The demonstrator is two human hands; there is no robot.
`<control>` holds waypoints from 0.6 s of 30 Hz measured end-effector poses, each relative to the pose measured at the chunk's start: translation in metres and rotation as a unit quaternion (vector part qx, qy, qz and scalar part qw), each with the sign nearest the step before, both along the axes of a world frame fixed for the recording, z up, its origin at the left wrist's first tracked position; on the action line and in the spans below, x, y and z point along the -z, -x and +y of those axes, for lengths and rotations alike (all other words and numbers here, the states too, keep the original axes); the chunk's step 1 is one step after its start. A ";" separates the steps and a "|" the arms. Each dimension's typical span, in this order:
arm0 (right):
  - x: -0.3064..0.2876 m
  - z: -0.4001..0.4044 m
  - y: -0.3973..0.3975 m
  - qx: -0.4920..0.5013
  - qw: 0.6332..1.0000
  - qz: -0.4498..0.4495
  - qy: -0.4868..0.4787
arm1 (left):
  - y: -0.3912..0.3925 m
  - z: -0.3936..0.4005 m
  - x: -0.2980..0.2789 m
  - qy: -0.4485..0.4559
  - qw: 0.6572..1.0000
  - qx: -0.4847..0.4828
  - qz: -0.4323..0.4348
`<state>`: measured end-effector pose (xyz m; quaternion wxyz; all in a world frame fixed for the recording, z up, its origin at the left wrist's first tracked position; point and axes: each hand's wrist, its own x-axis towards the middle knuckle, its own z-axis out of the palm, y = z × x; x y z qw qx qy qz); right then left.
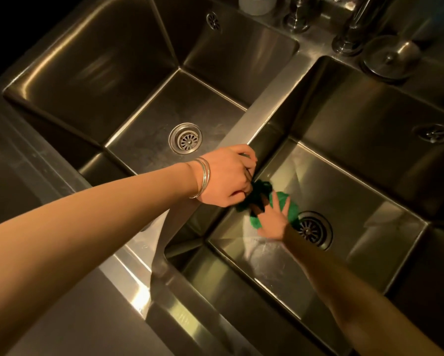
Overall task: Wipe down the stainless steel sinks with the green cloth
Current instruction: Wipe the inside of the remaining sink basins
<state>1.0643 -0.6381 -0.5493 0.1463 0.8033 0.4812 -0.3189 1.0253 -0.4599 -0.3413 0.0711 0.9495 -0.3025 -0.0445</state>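
**Right basin crowded at the divider, left basin wide open**

Both hands bunch over the green cloth (282, 205) against the divider (267, 104), blocking that corner of the right sink (365, 191). Its drain (314, 229) sits just beside them. Beyond, bare floor. The left sink (138, 140) lies open around its drain (185, 138). Taps (349, 34) and a round lid (390, 57) crowd the back ledge.

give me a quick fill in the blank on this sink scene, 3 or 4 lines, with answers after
1. The right hand presses the green cloth onto the floor of the ____ basin.
2. The cloth lies right beside that basin's ____.
3. The bangles are on the ____ wrist.
4. The left hand grips a dark bunched part of the ____.

Missing words: right; drain; left; cloth
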 end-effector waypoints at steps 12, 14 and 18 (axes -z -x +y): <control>-0.011 -0.008 0.046 0.084 0.995 -0.003 -0.046 | 0.000 0.000 -0.001 0.001 1.000 0.009 -0.021; -0.014 -0.015 0.070 -0.044 0.997 0.034 -0.059 | 0.001 0.000 0.001 0.005 1.000 0.010 -0.024; 0.022 -0.095 0.071 -0.191 0.973 0.060 -0.118 | 0.000 0.001 0.000 -0.001 1.000 0.005 -0.023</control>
